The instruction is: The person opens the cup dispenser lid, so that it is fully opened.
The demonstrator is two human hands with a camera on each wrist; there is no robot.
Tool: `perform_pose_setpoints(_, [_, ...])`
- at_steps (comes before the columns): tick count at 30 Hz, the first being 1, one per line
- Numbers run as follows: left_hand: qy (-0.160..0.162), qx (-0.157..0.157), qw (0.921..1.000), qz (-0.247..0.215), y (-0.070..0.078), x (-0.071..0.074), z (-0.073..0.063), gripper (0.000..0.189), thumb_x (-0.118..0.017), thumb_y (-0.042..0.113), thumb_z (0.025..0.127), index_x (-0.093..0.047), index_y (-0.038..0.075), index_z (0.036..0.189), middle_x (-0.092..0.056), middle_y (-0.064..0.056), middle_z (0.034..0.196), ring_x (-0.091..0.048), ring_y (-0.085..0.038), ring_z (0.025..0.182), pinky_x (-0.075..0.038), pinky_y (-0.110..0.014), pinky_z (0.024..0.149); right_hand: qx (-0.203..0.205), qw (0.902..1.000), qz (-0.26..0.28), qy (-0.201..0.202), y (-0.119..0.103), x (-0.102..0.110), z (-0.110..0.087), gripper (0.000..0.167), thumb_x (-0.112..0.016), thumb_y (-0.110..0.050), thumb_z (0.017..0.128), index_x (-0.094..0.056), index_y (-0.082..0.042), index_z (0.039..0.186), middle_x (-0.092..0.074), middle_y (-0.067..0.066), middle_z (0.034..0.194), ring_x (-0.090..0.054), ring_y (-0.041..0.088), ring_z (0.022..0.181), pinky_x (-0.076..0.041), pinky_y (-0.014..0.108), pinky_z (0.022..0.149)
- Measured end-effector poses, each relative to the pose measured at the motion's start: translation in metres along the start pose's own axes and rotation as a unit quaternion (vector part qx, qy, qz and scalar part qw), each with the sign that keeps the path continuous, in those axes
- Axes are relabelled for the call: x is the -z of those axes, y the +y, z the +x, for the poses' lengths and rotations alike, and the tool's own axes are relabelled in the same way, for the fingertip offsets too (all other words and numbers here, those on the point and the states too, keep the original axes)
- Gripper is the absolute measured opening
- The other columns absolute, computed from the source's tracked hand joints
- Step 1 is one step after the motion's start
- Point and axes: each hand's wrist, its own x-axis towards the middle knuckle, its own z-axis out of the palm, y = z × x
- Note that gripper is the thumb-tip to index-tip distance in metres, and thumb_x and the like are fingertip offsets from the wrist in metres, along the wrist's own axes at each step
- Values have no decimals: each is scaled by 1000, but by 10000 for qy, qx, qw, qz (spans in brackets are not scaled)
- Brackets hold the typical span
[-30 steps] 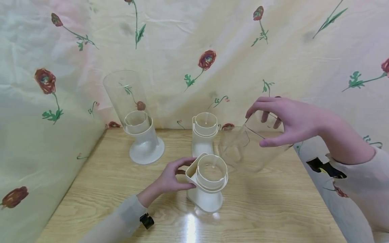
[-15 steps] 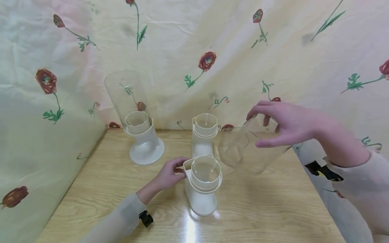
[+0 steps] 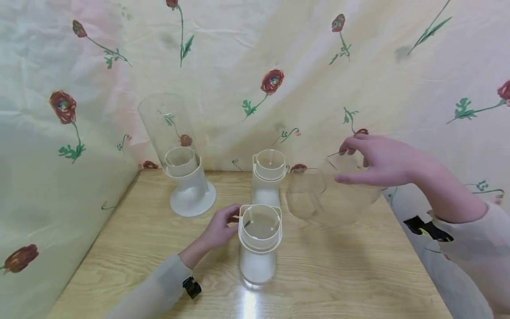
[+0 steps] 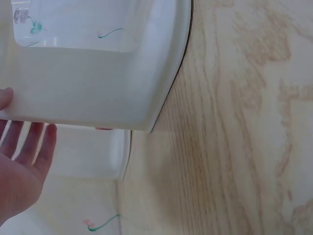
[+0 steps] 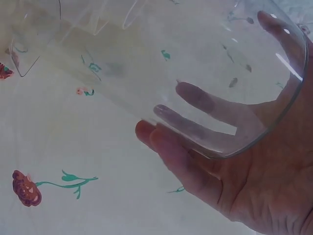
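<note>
In the head view, my left hand (image 3: 218,229) grips the near white plastic stand (image 3: 258,268), which has a round collar on top and stands upright on the table. The left wrist view shows the thumb on one side of that stand (image 4: 83,90) and the fingers behind its edge. On the right, my right hand (image 3: 384,161) holds a clear cylinder (image 3: 304,195) tilted above the table, its lower end toward the stands. Seen from the right wrist, the fingers wrap the wide rim of the cylinder (image 5: 132,73).
Directly behind the near stand is a similar white stand (image 3: 266,188). Another white stand (image 3: 193,200) at the back left bears an upright clear cylinder (image 3: 165,119). A flowered cloth (image 3: 223,53) hangs behind and beside the wooden table (image 3: 334,274).
The near stand has turned and shifted a little left under my left hand, so its collar now faces me. My right hand keeps the clear cylinder in nearly the same place, fingers slightly shifted.
</note>
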Motion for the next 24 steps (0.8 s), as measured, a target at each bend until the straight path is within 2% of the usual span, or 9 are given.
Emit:
perform_pose_setpoints(4, [4,87,9999,104,-4,-2,-2,33,-73,2,97,-68,-4,129,-76,-22,117,-73,-25,109,-66,-41,94,-184,9997,53,-167,6,-3,-3,64,-78,-60,90,-62,-13,131,-66,9,125,-59,13,75,-52,33,71])
perform_pose_setpoints(7, [-8,131,9997,216,-5,-2,-2,34,-72,4,99,-67,-3,132,-76,-21,118,-72,-26,109,-66,-39,93,-344,9994,56,-66,10,-6,-3,65,-77,-61,91,-63,-11,130,-66,13,128,-63,15,79,-55,37,73])
perform_pose_setpoints(10, [17,184,9995,240,-5,0,-1,36,-70,2,99,-66,-4,135,-75,-22,125,-72,-34,116,-65,-39,97,-508,9987,-4,21,16,-10,-3,76,-74,-63,92,-60,-6,140,-67,16,131,-70,24,97,-59,47,84])
perform_pose_setpoints(14, [107,232,9994,253,-6,5,0,37,-70,-1,99,-66,-3,135,-73,-24,131,-70,-42,122,-65,-41,99,-683,9977,-2,8,24,-13,0,86,-71,-65,94,-54,0,147,-68,18,133,-68,34,115,-58,56,92])
perform_pose_setpoints(22, [379,257,9983,353,-12,18,5,34,-69,-1,99,-69,-3,132,-73,-23,131,-69,-42,123,-65,-42,98,-956,9954,81,-44,39,-18,0,80,-70,-66,94,-60,2,135,-69,18,131,-71,23,98,-58,41,78])
perform_pose_setpoints(24, [429,287,9980,353,-13,21,6,34,-69,-1,99,-69,-3,133,-74,-23,131,-70,-41,122,-66,-40,97,-1007,9948,118,-80,43,-19,-1,80,-69,-66,94,-60,3,133,-69,19,129,-70,23,97,-58,41,76])
